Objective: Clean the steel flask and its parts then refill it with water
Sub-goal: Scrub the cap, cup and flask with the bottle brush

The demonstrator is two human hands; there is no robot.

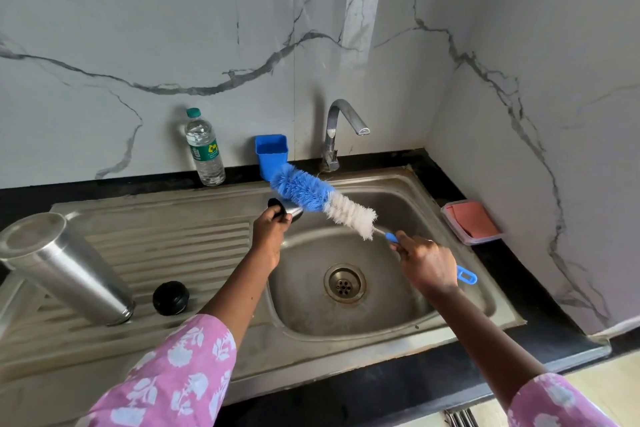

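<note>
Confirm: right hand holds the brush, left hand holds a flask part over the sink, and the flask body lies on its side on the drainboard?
One error: the flask stands upright on the drainboard, not on its side, as the head view shows. The rest holds: right hand on the brush, left hand holding a flask part over the sink.

Your sleeves point(166, 374) are pink with white flower prints, one at 7 o'clock, the other at 5; a ring point(429, 241) is on your right hand.
</note>
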